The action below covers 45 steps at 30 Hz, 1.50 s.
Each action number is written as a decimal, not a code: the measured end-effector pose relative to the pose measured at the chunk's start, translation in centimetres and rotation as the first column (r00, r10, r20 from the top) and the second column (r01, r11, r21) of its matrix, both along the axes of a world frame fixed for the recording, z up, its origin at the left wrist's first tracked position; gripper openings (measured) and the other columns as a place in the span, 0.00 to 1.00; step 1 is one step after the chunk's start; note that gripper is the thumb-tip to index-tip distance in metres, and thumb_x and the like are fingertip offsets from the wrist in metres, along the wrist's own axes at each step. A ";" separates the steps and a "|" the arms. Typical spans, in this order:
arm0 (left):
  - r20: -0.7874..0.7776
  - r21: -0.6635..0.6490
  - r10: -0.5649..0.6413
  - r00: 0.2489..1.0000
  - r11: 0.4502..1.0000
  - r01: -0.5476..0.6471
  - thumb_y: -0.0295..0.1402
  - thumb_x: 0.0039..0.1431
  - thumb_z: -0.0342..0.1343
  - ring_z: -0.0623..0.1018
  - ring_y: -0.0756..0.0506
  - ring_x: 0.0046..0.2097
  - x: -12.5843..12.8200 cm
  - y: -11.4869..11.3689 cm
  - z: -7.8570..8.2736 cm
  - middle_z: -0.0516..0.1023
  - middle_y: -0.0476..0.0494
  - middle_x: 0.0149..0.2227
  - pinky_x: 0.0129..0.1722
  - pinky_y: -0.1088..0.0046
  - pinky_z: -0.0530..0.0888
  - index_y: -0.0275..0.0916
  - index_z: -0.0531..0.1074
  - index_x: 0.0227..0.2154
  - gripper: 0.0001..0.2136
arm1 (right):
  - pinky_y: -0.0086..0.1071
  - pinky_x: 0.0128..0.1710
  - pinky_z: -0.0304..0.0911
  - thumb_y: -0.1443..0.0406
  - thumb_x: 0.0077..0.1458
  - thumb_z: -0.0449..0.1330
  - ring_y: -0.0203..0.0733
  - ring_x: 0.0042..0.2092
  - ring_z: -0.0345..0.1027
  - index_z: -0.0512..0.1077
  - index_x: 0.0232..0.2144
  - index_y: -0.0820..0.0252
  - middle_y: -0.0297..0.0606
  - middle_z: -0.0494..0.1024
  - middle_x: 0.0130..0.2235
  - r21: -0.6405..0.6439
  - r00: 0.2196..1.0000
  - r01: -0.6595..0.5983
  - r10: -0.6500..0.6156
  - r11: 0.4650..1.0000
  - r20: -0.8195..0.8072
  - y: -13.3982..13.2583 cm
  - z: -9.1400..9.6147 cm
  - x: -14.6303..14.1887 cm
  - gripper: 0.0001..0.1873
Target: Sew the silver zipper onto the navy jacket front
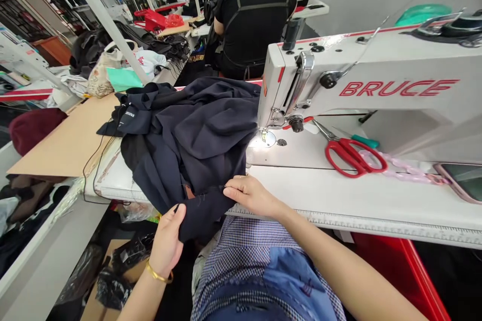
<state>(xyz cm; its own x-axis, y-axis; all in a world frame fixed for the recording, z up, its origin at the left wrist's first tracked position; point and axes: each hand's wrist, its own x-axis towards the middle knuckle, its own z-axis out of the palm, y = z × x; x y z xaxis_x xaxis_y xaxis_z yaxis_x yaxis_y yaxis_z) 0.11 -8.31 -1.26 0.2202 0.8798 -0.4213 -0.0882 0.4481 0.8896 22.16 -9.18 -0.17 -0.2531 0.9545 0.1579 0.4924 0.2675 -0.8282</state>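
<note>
A dark navy garment [203,130] lies bunched on the sewing table, left of the machine's needle, with a labelled neck part at its far left. One edge of it hangs over the table's front, stretched between my two hands. My left hand [167,241], with a gold bracelet at the wrist, pinches that edge at its left end, thumb on top. At the other end my right hand [252,194] grips the cloth between thumb and fingers. The fingers under the fabric are partly hidden. The white sewing machine [376,75] stands to the right, its lamp lit over the needle plate [265,139].
Red-handled scissors [354,155] lie under the machine arm, near a phone [463,178] at the right. A brown board [64,145] and a white post [109,20] are on the left. A person in black [259,15] sits ahead, beyond the table.
</note>
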 end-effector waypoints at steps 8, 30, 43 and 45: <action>-0.630 0.498 -0.010 0.776 0.762 0.414 0.41 0.54 0.51 0.74 0.46 0.42 0.2 2.6 2.8 0.75 0.45 0.41 0.44 0.72 0.69 0.40 0.67 0.46 0.18 | 0.26 0.27 0.47 0.64 0.59 0.49 0.30 0.25 0.52 0.53 0.17 0.62 0.28 0.56 0.19 0.035 1.000 -0.011 0.011 0.999 0.000 0.0 -0.1 0.1 0.19; -0.328 0.042 -0.403 0.854 0.897 0.440 0.43 0.49 0.56 0.67 0.53 0.27 -0.4 3.0 1.0 0.70 0.51 0.25 0.27 0.79 0.65 0.36 0.69 0.28 0.14 | 0.26 0.26 0.49 0.64 0.58 0.50 0.31 0.25 0.55 0.62 0.17 0.62 0.29 0.62 0.20 -0.017 0.995 0.092 -0.092 0.996 -0.026 -0.1 -0.2 0.1 0.18; -0.175 0.006 -0.277 0.945 0.959 0.283 0.42 0.49 0.58 0.73 0.47 0.37 -1.4 2.5 0.1 0.76 0.46 0.32 0.41 0.70 0.69 0.37 0.69 0.37 0.16 | 0.26 0.34 0.58 0.75 0.50 0.51 0.33 0.33 0.65 0.73 0.31 0.59 0.31 0.73 0.29 -0.026 0.986 0.115 -0.117 0.993 -0.118 -0.4 -0.2 0.3 0.12; -0.178 0.000 -0.274 0.945 0.961 0.278 0.42 0.49 0.57 0.74 0.46 0.38 -1.4 2.4 0.1 0.76 0.45 0.33 0.42 0.69 0.70 0.36 0.69 0.39 0.17 | 0.27 0.35 0.59 0.76 0.49 0.50 0.33 0.33 0.65 0.73 0.32 0.59 0.32 0.73 0.30 -0.016 0.986 0.118 -0.119 0.993 -0.118 -0.4 -0.4 0.3 0.14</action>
